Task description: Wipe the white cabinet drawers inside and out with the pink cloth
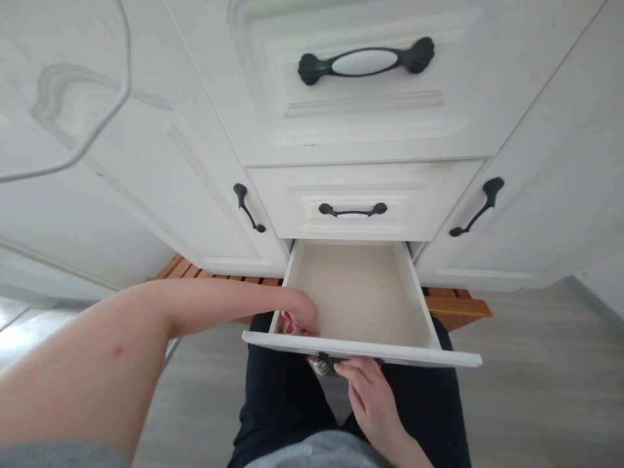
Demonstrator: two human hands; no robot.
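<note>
Drawer (355, 292): pulled out of a white cabinet (263, 146) over the seated person's lap, its pale bottom exposed.
Cloth (287, 324): red and white, inside the drawer at its front left corner.
Left hand (305, 313): reaches over the drawer's side, its grip bunched on the cloth, fingertips partly hidden.
Right hand (368, 390): at the outside of the drawer front, fingers touching the dark drawer handle (324, 357); cannot tell whether that grip is closed around it.
Cabinet front: two closed drawers (312, 182) above, doors (195, 195) on both sides.
Below: wooden slats (455, 307), dark trousers (277, 396), gray floor (531, 390).
</note>
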